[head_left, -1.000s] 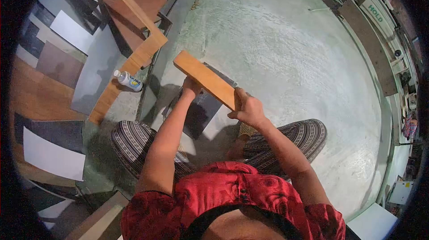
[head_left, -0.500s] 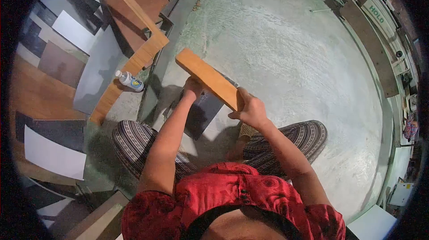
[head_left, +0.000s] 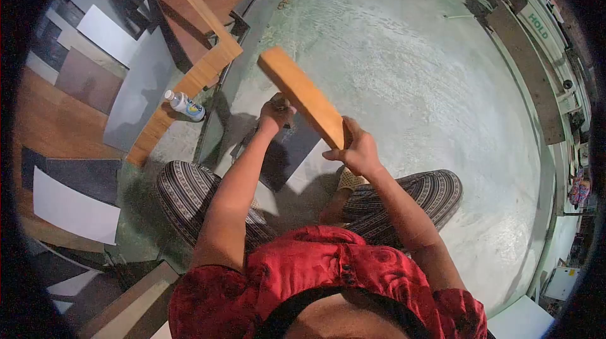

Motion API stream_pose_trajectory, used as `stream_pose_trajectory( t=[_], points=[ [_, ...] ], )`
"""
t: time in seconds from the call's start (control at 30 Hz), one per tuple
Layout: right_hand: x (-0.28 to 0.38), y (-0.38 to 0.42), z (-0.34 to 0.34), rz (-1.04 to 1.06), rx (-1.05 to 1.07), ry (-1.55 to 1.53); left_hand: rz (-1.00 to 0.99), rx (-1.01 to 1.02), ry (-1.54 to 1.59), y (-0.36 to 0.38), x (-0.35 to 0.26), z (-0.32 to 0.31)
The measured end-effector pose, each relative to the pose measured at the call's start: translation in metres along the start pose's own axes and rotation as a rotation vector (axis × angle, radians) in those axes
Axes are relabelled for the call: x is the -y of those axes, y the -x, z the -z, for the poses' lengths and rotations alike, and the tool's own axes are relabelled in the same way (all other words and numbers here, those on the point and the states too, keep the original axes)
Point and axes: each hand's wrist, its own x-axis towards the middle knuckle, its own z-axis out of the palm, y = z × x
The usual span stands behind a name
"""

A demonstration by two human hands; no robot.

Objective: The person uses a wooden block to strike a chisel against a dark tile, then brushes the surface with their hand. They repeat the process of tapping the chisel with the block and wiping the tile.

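Note:
A long orange-brown wooden block [head_left: 303, 96] is raised at a slant in front of me. My right hand [head_left: 356, 148] is closed round its near lower end, thumb on the close side. Just left of the block's middle is my left hand [head_left: 276, 113], with its fingers curled in. Something small and dark seems to be in those fingers, but I cannot make out what. Below the block, a dark flat board [head_left: 293, 153] lies on the floor between my legs, partly hidden by my left hand and the block.
On my left, a plastic bottle [head_left: 184, 106] stands beside a wood-patterned strip [head_left: 151, 137]. Behind it are several sheets and panels, including a white sheet [head_left: 76, 206] and a brown board [head_left: 196, 4]. Concrete floor [head_left: 429, 74] stretches ahead and right, bordered by a long board [head_left: 527, 67].
The block's far end has risen and moved slightly right. My left hand has come away from under the block's edge and shows more fully, fingers curled. My right hand keeps its grip.

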Motion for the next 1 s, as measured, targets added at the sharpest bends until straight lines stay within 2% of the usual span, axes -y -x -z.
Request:
stream_pose_trajectory(
  t=[0.03, 0.1, 0.13, 0.17, 0.23, 0.27, 0.33, 0.37, 0.43, 0.47, 0.53, 0.57, 0.63, 0.67, 0.73, 0.77, 0.83, 0.87, 0.93, 0.97, 1.0],
  points=[
    [-0.005, -0.002, 0.0, -0.003, -0.054, -0.088, 0.001, 0.002, 0.001, 0.003, -0.019, 0.001],
    [-0.004, -0.004, 0.008, -0.068, -0.036, -0.107, 0.365, 0.002, 0.352, 0.005, -0.098, 0.006],
    [-0.009, -0.005, 0.008, -0.076, -0.057, -0.153, 0.534, -0.063, 0.402, 0.0, -0.118, 0.005],
    [-0.012, -0.006, 0.009, -0.084, -0.077, -0.198, 0.534, -0.059, 0.4, 0.001, -0.113, 0.002],
    [0.002, -0.001, 0.014, -0.08, -0.112, -0.24, 0.376, -0.025, 0.3, 0.003, -0.104, -0.003],
    [0.002, -0.001, 0.014, -0.045, -0.125, -0.253, 0.378, -0.025, 0.302, 0.004, -0.099, -0.003],
    [0.007, 0.001, 0.016, -0.012, -0.133, -0.265, 0.3, 0.055, 0.528, 0.007, -0.101, -0.002],
    [0.012, 0.003, 0.019, -0.058, -0.061, -0.175, 0.302, 0.053, 0.528, 0.004, -0.092, -0.001],
    [0.014, 0.005, 0.019, -0.103, 0.014, -0.083, 0.379, 0.084, 0.085, -0.002, -0.04, -0.007],
    [0.009, 0.005, 0.017, -0.088, 0.034, 0.002, 0.381, 0.08, 0.086, 0.0, -0.025, -0.012],
    [0.009, 0.007, 0.015, -0.032, 0.05, 0.155, -0.092, -0.057, 0.075, 0.001, -0.022, -0.019],
    [0.01, 0.007, 0.016, -0.03, 0.055, 0.158, -0.089, -0.063, 0.076, 0.002, -0.02, -0.018],
    [0.01, 0.007, 0.014, -0.053, 0.105, 0.204, -0.057, 0.146, -0.738, -0.001, -0.049, -0.007],
    [0.01, 0.007, 0.014, -0.049, 0.111, 0.206, -0.051, 0.14, -0.738, -0.001, -0.044, -0.008],
    [0.01, 0.008, 0.013, 0.012, 0.006, 0.129, 0.317, 0.041, 0.135, -0.001, -0.032, -0.011],
    [0.012, 0.008, 0.014, 0.016, 0.013, 0.13, 0.32, 0.033, 0.135, 0.002, -0.026, -0.01],
    [0.019, 0.009, 0.016, 0.006, 0.011, 0.088, 0.205, 0.191, -0.377, -0.002, -0.087, -0.001],
    [0.019, 0.008, 0.016, 0.007, 0.014, 0.087, 0.207, 0.19, -0.378, -0.001, -0.077, -0.003],
    [0.017, 0.007, 0.014, -0.079, 0.098, 0.287, 0.119, 0.168, -0.714, -0.003, -0.046, -0.012],
    [0.017, 0.008, 0.014, -0.079, 0.098, 0.287, 0.119, 0.169, -0.714, -0.003, -0.037, -0.013],
    [0.017, 0.009, 0.014, -0.067, 0.077, 0.275, -0.031, 0.181, -0.79, -0.005, -0.041, -0.012]
  ],
)
